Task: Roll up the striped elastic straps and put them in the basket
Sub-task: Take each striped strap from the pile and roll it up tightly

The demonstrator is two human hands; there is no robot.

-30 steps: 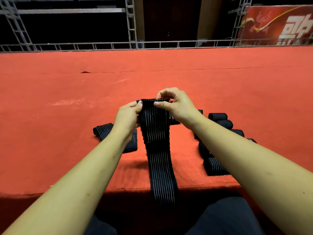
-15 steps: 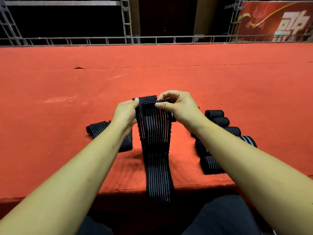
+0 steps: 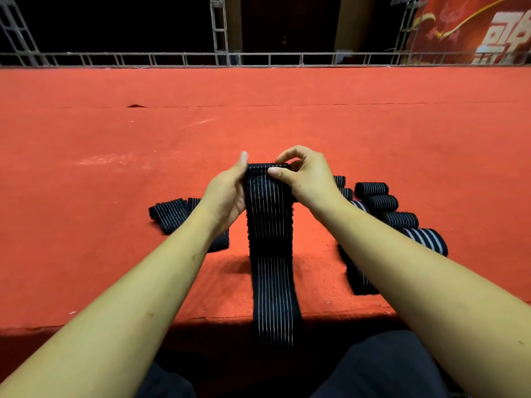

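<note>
Now both hands (image 3: 227,193) (image 3: 309,179) on strap (image 3: 270,225)

The strap (image 3: 270,242) is black with thin white lengthwise stripes, the rolled straps (image 3: 399,219) at right share this pattern, the carpet (image 3: 115,139) is orange-red, and the far-right banner (image 3: 474,27) is red with white characters.
</note>
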